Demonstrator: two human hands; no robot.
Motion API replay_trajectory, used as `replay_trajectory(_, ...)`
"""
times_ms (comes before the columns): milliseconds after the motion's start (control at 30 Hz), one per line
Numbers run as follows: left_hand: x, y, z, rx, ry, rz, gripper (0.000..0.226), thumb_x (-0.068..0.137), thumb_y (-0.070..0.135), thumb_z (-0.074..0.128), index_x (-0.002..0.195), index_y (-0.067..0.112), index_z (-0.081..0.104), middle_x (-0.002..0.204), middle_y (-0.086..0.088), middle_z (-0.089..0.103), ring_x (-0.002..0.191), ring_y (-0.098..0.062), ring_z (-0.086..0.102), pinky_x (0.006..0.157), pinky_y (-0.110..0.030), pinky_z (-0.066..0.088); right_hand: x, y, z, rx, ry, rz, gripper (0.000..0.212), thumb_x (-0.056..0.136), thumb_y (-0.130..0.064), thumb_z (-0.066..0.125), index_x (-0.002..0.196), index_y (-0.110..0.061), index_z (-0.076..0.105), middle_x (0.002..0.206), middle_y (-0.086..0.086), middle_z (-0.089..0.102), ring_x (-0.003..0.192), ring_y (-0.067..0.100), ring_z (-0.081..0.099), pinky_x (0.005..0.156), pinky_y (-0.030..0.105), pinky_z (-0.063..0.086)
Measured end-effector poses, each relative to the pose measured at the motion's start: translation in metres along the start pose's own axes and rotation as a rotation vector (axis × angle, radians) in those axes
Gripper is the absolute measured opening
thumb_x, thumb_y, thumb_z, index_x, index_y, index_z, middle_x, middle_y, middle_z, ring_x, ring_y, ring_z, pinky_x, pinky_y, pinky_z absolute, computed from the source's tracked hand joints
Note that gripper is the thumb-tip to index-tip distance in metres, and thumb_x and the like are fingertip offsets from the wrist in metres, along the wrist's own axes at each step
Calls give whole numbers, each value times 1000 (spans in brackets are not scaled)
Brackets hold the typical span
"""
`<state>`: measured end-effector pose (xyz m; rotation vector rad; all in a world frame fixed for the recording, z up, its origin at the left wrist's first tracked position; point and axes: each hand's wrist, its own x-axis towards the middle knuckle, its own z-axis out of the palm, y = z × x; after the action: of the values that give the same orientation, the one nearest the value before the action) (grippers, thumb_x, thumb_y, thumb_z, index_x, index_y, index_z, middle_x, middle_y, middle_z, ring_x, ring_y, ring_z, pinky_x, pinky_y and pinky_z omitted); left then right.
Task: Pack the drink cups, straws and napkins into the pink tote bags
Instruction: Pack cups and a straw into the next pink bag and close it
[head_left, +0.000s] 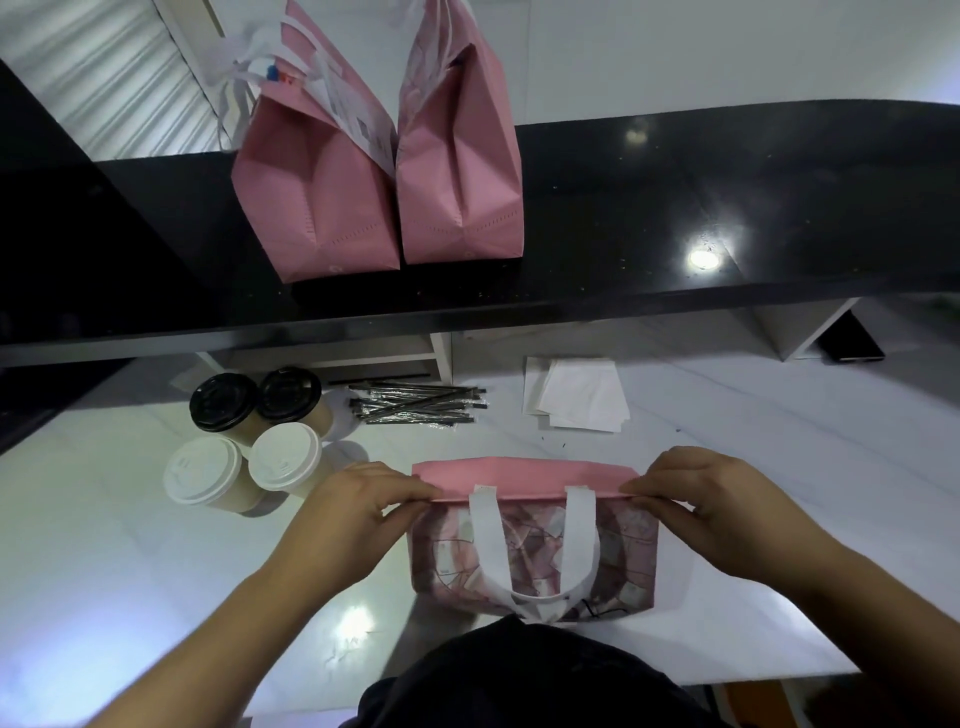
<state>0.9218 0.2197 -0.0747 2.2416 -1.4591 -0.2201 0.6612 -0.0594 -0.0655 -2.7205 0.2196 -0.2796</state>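
A flat pink tote bag (524, 475) with white handles and a patterned front lies on the white counter before me. My left hand (363, 504) pinches its upper left rim and my right hand (696, 493) pinches its upper right rim. Left of the bag stand several paper cups: two with black lids (223, 402) behind, two with white lids (283, 457) in front. A pile of wrapped black straws (415, 405) lies behind the bag. White napkins (576, 395) are stacked to the right of the straws.
Two filled pink tote bags (322, 208) (462, 171) stand upright on the raised black ledge (675, 208) at the back. The white counter (130, 545) has a front edge close to my body. A dark device (852, 343) lies under the ledge at right.
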Motion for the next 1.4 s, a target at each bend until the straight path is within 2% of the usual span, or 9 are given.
replay_trajectory(100,0,4,5,-37,14,-28,24,85,15,87,104,30,85,95,15,80,85,-11,71,76,-13,44,-2,-5,-2,-95,-13,18,18,89,-28,75,106,-23,80,88,-9,72,78,13,65,63,24,54)
replay_trajectory(200,-1,5,7,-65,24,-40,21,86,16,86,104,28,83,96,19,77,88,-4,69,80,-28,56,2,-22,-1,-253,-90,41,49,82,-49,71,127,-31,66,103,-13,67,91,13,61,74,28,55)
replay_trajectory(300,1,4,6,-90,30,-88,19,89,24,83,105,34,81,94,36,66,94,10,61,82,-14,47,11,-44,10,-366,-172,47,67,72,-50,77,133,-30,60,112,-9,65,98,19,62,83,34,54)
replay_trajectory(500,9,6,5,-155,27,-122,17,92,27,79,103,40,79,96,42,62,104,11,57,86,-12,44,21,-57,10,-314,-148,58,23,81,-20,72,102,-24,77,84,-4,69,74,22,61,60,34,54)
replay_trajectory(733,28,23,4,-348,254,-166,38,94,13,72,103,51,71,112,34,66,108,7,61,86,-6,45,14,-70,-39,-221,-167,210,22,91,-20,57,98,-29,76,86,-11,64,77,11,60,63,30,53)
replay_trajectory(933,64,63,-14,-517,326,-107,37,94,15,75,99,51,69,107,25,68,95,1,68,76,-6,49,21,-78,-135,-257,-47,441,17,93,-34,56,83,-33,70,75,-15,60,64,6,59,58,19,52)
replay_trajectory(1100,99,114,-32,-584,246,36,25,92,30,74,103,52,69,100,21,70,84,-4,68,67,-15,54,51,-76,-208,-314,181,560,24,92,-31,62,69,-26,64,59,-5,62,54,15,61,53,35,57)
replay_trajectory(1267,140,148,-31,-582,137,114,32,94,32,72,122,44,66,116,28,63,109,5,63,83,-9,50,111,-53,-233,-376,445,558,37,97,-30,55,60,-23,54,55,1,56,50,18,52,45,23,34)
replay_trajectory(1400,180,154,-30,-597,61,67,47,91,44,68,136,49,55,134,23,60,117,11,58,90,-7,47,179,-17,-228,-321,508,606,32,99,-27,51,69,-15,55,64,5,58,55,21,56,48,28,42)
